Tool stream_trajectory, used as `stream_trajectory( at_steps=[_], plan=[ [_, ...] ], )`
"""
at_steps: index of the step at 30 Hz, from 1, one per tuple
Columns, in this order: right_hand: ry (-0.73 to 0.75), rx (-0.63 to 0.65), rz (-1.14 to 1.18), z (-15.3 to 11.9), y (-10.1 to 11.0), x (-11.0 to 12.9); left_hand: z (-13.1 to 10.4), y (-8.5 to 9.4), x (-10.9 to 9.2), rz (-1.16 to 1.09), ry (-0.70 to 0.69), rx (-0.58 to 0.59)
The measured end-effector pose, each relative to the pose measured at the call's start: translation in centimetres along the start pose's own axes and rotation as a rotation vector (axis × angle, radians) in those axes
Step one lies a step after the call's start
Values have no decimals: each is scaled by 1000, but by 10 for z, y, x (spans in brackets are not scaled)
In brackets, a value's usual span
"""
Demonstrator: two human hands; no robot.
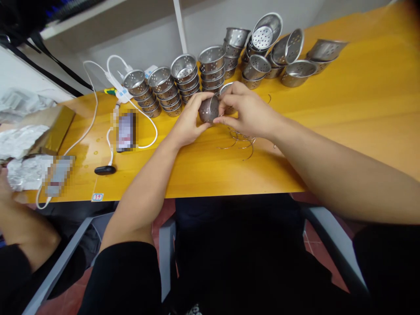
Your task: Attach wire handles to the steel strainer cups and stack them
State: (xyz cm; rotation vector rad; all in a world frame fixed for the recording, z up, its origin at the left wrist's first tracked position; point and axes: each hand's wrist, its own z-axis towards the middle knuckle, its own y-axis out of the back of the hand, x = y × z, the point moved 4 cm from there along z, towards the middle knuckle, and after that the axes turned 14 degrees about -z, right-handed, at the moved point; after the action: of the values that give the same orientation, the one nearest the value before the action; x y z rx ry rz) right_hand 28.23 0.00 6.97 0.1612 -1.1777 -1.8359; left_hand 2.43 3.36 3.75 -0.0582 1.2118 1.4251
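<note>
My left hand (189,124) is closed round a small perforated metal cup (207,110), which is tipped on its side with its mouth toward my right hand. At the cup's rim, my right hand (244,108) has thumb and fingers pinched together. A thin glint shows by those fingertips, too small to make out. Just below the right hand, several thin curved metal wires (243,139) lie loose on the table. Another metal cup (226,89) stands behind the right hand, partly hidden by it.
Stacks of perforated cups (183,72) line the back of the yellow table (210,175), with more stacks (295,72) at the right. Left of them are a phone (126,131), white cables, a power strip (123,94) and a black device (105,170). A co-worker's arm (26,223) shows far left.
</note>
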Motion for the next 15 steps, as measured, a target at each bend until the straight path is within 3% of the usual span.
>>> stream_trajectory(
  at_steps=[9, 15],
  plan=[
    [-32, -74, -73, -3, 10, 5, 2, 10, 14, 20, -1, -131],
    [-1, -28, -191, -2, 34, 12, -5, 9, 34, -55, 53, -211]
  ],
)
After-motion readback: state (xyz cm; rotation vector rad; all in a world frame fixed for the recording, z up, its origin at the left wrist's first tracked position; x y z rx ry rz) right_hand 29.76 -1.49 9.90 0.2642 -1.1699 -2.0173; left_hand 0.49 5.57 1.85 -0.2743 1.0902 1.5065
